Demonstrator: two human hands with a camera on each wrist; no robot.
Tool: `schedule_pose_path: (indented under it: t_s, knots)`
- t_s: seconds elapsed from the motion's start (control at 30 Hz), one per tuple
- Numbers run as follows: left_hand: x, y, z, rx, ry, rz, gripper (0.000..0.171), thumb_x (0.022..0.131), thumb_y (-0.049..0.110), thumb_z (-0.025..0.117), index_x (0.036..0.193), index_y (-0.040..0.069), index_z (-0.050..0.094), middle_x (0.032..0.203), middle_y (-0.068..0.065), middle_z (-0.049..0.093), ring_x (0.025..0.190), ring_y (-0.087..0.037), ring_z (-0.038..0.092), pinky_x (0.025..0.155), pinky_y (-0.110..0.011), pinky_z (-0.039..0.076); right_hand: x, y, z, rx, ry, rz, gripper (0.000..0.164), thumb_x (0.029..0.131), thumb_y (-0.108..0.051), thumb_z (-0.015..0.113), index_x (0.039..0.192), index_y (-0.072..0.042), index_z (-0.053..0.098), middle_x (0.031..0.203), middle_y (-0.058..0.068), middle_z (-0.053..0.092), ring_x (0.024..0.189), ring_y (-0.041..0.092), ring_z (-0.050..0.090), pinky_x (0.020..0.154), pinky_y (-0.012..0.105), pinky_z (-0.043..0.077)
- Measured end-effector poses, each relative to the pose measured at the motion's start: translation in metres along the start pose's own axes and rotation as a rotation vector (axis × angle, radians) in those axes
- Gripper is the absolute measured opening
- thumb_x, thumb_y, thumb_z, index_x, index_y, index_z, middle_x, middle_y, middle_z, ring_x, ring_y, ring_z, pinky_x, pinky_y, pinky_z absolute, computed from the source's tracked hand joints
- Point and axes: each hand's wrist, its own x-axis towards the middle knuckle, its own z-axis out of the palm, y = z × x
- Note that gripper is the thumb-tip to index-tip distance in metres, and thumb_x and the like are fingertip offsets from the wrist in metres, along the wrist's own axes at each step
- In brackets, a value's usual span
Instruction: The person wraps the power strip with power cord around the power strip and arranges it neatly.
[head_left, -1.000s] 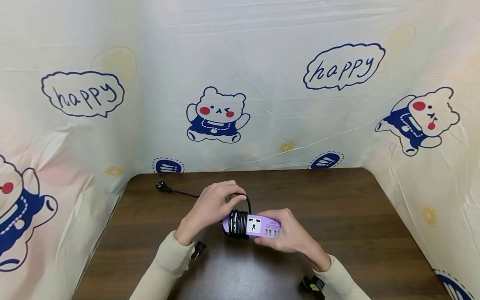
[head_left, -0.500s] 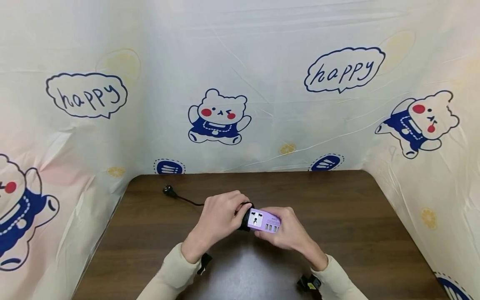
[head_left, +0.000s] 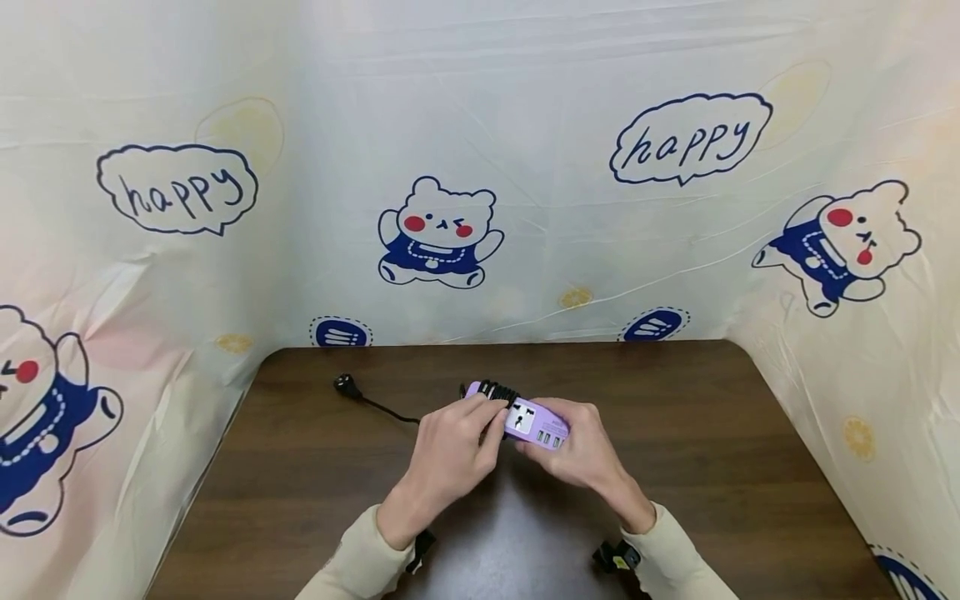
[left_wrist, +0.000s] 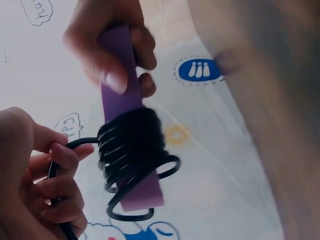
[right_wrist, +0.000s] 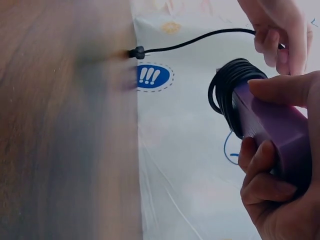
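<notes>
A purple power strip [head_left: 537, 423] with a white socket and several USB ports is tilted above the table. My right hand [head_left: 573, 442] grips its right end, thumb on one side and fingers on the other. Black cord [left_wrist: 132, 145] is wound in several turns round the far end, with a loose loop past the tip in the left wrist view. Beside the coil my left hand [head_left: 457, 442] pinches the cord's free length between thumb and fingers. From that hand the cord trails left to a black plug [head_left: 347, 386].
The brown wooden table [head_left: 712, 467] spreads out on all sides of the hands. A pale printed curtain [head_left: 555, 242] with bears and "happy" bubbles stands at its back and sides. Black wrist cameras [head_left: 618, 556] sit by both sleeves.
The power strip has tilted, its coiled end swinging up and away. My left hand has moved right and nearer with the cord, from behind the strip to its near side; the plug has slid right.
</notes>
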Motion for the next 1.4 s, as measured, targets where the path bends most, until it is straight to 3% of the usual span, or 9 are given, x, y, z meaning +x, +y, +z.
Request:
schedule_pose_path:
  t_s: [0.27, 0.47, 0.6, 0.83, 1.0, 1.23, 1.4]
  knots:
    - [-0.014, 0.006, 0.010, -0.147, 0.062, -0.068, 0.021, 0.101, 0.012, 0.069, 0.119, 0.008, 0.080, 0.098, 0.000, 0.077, 0.072, -0.006, 0.066, 0.063, -0.026, 0.056, 0.000, 0.001, -0.005, -0.028, 0.079, -0.027, 0.047, 0.071, -0.022, 0.096, 0.114, -0.014, 0.079, 0.097, 0.000, 0.079, 0.072, 0.008, 0.066, 0.059, 0.027, 0.054]
    - [-0.022, 0.006, 0.015, -0.263, 0.101, -0.074, 0.019, 0.103, 0.009, 0.067, 0.119, 0.006, 0.077, 0.089, 0.004, 0.073, 0.069, -0.001, 0.058, 0.063, -0.018, 0.051, 0.001, 0.001, -0.012, -0.013, 0.131, -0.019, 0.047, 0.072, -0.022, 0.096, 0.115, -0.014, 0.079, 0.096, 0.002, 0.080, 0.070, 0.010, 0.066, 0.058, 0.029, 0.054]
    - [-0.028, 0.005, 0.018, -0.300, 0.082, -0.081, 0.011, 0.105, 0.007, 0.065, 0.113, 0.009, 0.073, 0.081, 0.008, 0.067, 0.067, 0.001, 0.056, 0.061, -0.015, 0.048, 0.002, 0.002, -0.017, -0.023, 0.159, 0.008, 0.048, 0.071, -0.023, 0.096, 0.115, -0.014, 0.080, 0.096, 0.002, 0.080, 0.070, 0.011, 0.065, 0.058, 0.029, 0.053]
    - [-0.038, 0.003, 0.021, -0.385, -0.003, -0.107, 0.013, 0.108, 0.006, 0.059, 0.102, 0.012, 0.068, 0.075, 0.006, 0.064, 0.063, 0.003, 0.049, 0.061, -0.013, 0.046, 0.004, -0.001, -0.025, -0.018, 0.182, 0.058, 0.050, 0.071, -0.022, 0.097, 0.117, -0.013, 0.079, 0.096, 0.004, 0.080, 0.071, 0.012, 0.065, 0.059, 0.029, 0.052]
    - [-0.043, -0.003, 0.028, -0.584, -0.113, -0.099, 0.020, 0.112, 0.003, 0.047, 0.101, 0.013, 0.061, 0.067, 0.007, 0.048, 0.060, 0.005, 0.041, 0.057, -0.013, 0.041, 0.005, -0.002, -0.030, 0.004, 0.173, 0.095, 0.049, 0.071, -0.021, 0.097, 0.116, -0.014, 0.080, 0.094, 0.003, 0.079, 0.070, 0.013, 0.065, 0.059, 0.029, 0.052]
    - [-0.049, -0.015, 0.040, -0.837, -0.216, -0.123, 0.025, 0.114, 0.002, 0.041, 0.100, 0.014, 0.058, 0.066, 0.002, 0.047, 0.060, 0.004, 0.041, 0.057, -0.017, 0.040, 0.004, -0.003, -0.032, 0.063, 0.132, 0.125, 0.047, 0.073, -0.022, 0.096, 0.117, -0.015, 0.079, 0.093, 0.002, 0.078, 0.070, 0.015, 0.065, 0.059, 0.030, 0.052]
    - [-0.052, -0.022, 0.044, -0.980, -0.294, -0.123, 0.025, 0.114, 0.000, 0.040, 0.099, 0.009, 0.058, 0.068, -0.003, 0.046, 0.058, -0.011, 0.043, 0.062, -0.016, 0.040, 0.004, -0.002, -0.032, 0.096, 0.105, 0.133, 0.046, 0.074, -0.021, 0.095, 0.116, -0.014, 0.079, 0.092, 0.003, 0.078, 0.070, 0.015, 0.065, 0.059, 0.030, 0.052]
